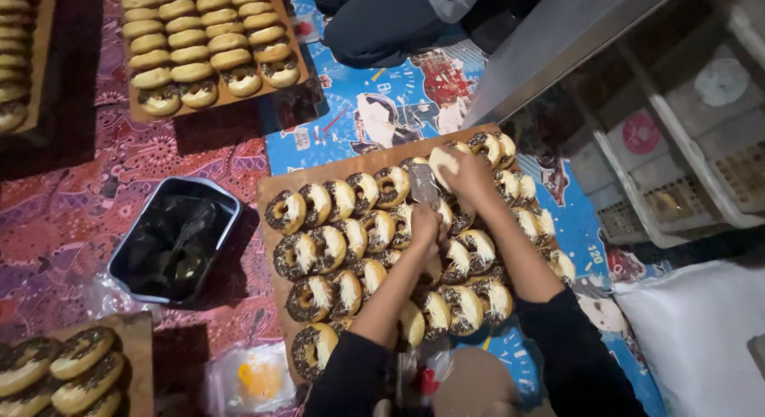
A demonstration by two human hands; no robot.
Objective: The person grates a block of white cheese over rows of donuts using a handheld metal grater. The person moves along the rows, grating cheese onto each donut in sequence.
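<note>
Both hands are working over a brown board (275, 190) packed with rows of topped doughnuts. The left hand (424, 223) is closing around the lower end of a clear plastic bag (423, 183), gripping it just above the middle rows. The right hand (470, 176) is curling its fingers over a pale doughnut (441, 158) at the bag's upper end, pinching it near the far edge of the board. The two hands are sitting close together, the bag running between them. Doughnuts are lying touching one another on every side of the hands, leaving no bare board beneath them; bare board is showing only along the strip left of the left hand. Further left, well apart, a dark tub (227, 200) lined with black plastic is sitting on the patterned mat. Beyond the right hand, a metal edge (550, 43) is running diagonally just past the board's far corner. Another person's knees (382, 27) are resting further beyond, beside a second filled board (209, 46).
</note>
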